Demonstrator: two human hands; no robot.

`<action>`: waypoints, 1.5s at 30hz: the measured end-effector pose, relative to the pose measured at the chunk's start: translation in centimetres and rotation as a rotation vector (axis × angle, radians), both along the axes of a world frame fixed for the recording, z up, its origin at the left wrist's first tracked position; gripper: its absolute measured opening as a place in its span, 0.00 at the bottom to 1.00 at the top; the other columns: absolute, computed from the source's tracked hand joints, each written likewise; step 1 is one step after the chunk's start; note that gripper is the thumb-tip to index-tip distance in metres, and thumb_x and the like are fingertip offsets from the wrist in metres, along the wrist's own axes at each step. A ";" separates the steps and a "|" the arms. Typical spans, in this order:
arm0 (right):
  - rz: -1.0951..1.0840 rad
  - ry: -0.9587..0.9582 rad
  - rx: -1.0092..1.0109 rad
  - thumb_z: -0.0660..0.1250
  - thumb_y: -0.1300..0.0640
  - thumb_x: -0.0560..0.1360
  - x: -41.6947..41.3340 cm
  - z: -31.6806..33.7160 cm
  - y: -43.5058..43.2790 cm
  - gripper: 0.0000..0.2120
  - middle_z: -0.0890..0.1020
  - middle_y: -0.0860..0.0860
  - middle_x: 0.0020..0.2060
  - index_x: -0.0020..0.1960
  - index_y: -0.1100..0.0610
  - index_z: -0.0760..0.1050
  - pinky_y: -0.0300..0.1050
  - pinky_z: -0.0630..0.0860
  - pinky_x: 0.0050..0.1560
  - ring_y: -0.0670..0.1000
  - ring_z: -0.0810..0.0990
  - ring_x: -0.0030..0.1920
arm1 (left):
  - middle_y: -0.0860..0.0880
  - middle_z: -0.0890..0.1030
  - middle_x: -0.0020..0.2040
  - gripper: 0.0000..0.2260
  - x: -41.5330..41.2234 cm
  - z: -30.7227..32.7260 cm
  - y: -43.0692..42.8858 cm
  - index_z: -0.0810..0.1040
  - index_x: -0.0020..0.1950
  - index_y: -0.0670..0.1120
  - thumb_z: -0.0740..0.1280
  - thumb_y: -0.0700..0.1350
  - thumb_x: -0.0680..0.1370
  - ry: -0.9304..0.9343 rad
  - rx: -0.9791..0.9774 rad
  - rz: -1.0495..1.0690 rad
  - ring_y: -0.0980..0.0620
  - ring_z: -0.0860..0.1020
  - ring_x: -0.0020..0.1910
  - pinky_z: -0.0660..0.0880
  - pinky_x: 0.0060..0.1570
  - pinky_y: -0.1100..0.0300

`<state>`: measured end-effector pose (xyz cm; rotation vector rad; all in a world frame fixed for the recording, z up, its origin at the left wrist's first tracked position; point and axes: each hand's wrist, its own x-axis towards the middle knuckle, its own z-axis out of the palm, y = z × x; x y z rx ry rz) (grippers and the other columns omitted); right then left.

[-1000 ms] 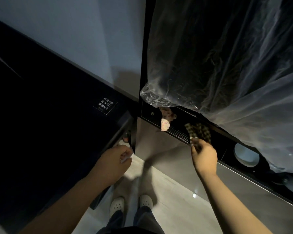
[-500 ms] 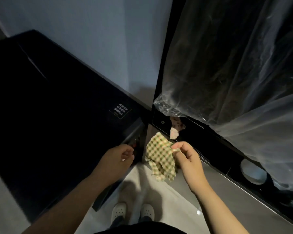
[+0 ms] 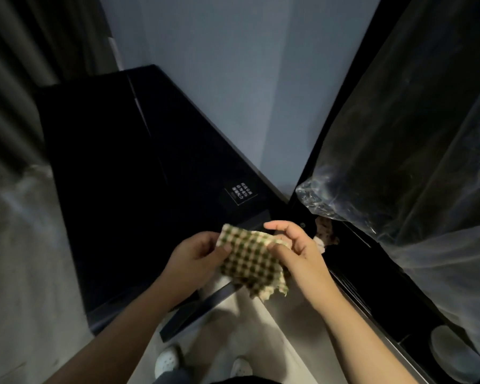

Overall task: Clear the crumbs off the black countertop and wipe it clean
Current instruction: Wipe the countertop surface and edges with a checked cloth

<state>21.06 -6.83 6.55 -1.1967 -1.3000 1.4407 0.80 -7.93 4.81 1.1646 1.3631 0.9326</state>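
1. Left hand (image 3: 194, 256): the 9 o'clock edge of the cloth (image 3: 250, 261) is pinched between thumb and fingers.
2. Right hand (image 3: 299, 253): the 3 o'clock edge is gripped, with the thumb laid on the front and the index finger raised above it.
3. The cloth is held in the air between the two, nearly flat, with a ragged corner hanging at 5 o'clock. It is probably being spread or folded so that a broad face can be put to the surface.
4. The countertop (image 3: 122, 162) is found from 9 to 12 o'clock of the hands and is not touched by the cloth. It is so dark that no crumbs can be made out. A label (image 3: 240, 193) is seen on it at 12 o'clock, just beyond the cloth.
5. A scrap (image 3: 326, 231), brown and white, lies on a ledge (image 3: 372, 273) at 2 o'clock, just beside the right hand; what it is cannot be told.
6. A plastic sheet (image 3: 399, 162) is draped from 1 to 3 o'clock, and a wall (image 3: 233, 79) stands at 12. The floor (image 3: 261, 328) and shoes (image 3: 166, 361) are seen at 6.
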 end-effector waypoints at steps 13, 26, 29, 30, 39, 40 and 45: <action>-0.061 0.174 -0.218 0.70 0.53 0.71 -10.9 -1.9 -1.9 0.09 0.76 0.60 0.40 0.50 0.55 0.79 0.57 0.75 0.49 0.59 0.77 0.44 | 0.53 0.81 0.42 0.04 -9.9 1.1 -1.6 0.76 0.44 0.53 0.64 0.50 0.78 0.247 0.162 0.133 0.55 0.79 0.40 0.76 0.38 0.59; -0.258 -0.009 -0.144 0.67 0.63 0.76 -21.3 -2.7 -3.2 0.05 0.84 0.56 0.45 0.51 0.57 0.78 0.50 0.80 0.45 0.56 0.84 0.46 | 0.60 0.76 0.34 0.03 -23.9 -2.2 -0.5 0.76 0.48 0.58 0.67 0.50 0.75 0.494 0.119 -0.124 0.71 0.75 0.37 0.67 0.33 0.77; -0.381 -0.207 -0.081 0.69 0.59 0.75 -20.3 -3.2 -3.0 0.03 0.85 0.49 0.41 0.47 0.54 0.80 0.37 0.78 0.38 0.47 0.84 0.42 | 0.56 0.77 0.39 0.04 -25.2 -2.9 0.4 0.77 0.49 0.55 0.68 0.48 0.75 0.516 0.114 -0.175 0.68 0.76 0.40 0.69 0.37 0.76; -0.416 -0.265 -0.064 0.69 0.58 0.75 -19.8 -3.5 -2.8 0.02 0.85 0.47 0.39 0.46 0.52 0.81 0.34 0.76 0.36 0.45 0.83 0.40 | 0.55 0.77 0.41 0.04 -25.4 -3.1 0.8 0.77 0.49 0.54 0.68 0.47 0.75 0.513 0.118 -0.190 0.66 0.77 0.41 0.71 0.40 0.74; -0.636 -0.626 -0.058 0.68 0.53 0.75 -13.7 -6.4 2.2 0.05 0.82 0.44 0.34 0.41 0.50 0.78 0.39 0.69 0.32 0.42 0.79 0.37 | 0.55 0.78 0.49 0.09 -22.4 -3.8 6.8 0.77 0.56 0.52 0.66 0.50 0.77 0.619 0.094 -0.325 0.61 0.77 0.48 0.75 0.51 0.64; -0.645 -0.662 -0.048 0.68 0.52 0.75 -13.0 -6.7 3.1 0.04 0.81 0.43 0.34 0.42 0.50 0.78 0.38 0.69 0.32 0.41 0.78 0.37 | 0.55 0.78 0.49 0.09 -21.8 -3.8 7.7 0.77 0.56 0.52 0.66 0.50 0.77 0.643 0.107 -0.329 0.61 0.76 0.48 0.75 0.51 0.64; -0.604 -0.804 -0.042 0.69 0.51 0.75 -9.4 -9.0 8.3 0.06 0.80 0.47 0.33 0.41 0.52 0.77 0.43 0.70 0.33 0.47 0.78 0.36 | 0.54 0.77 0.50 0.09 -18.9 -4.4 12.2 0.76 0.57 0.50 0.66 0.48 0.77 0.691 0.117 -0.347 0.60 0.76 0.48 0.74 0.52 0.65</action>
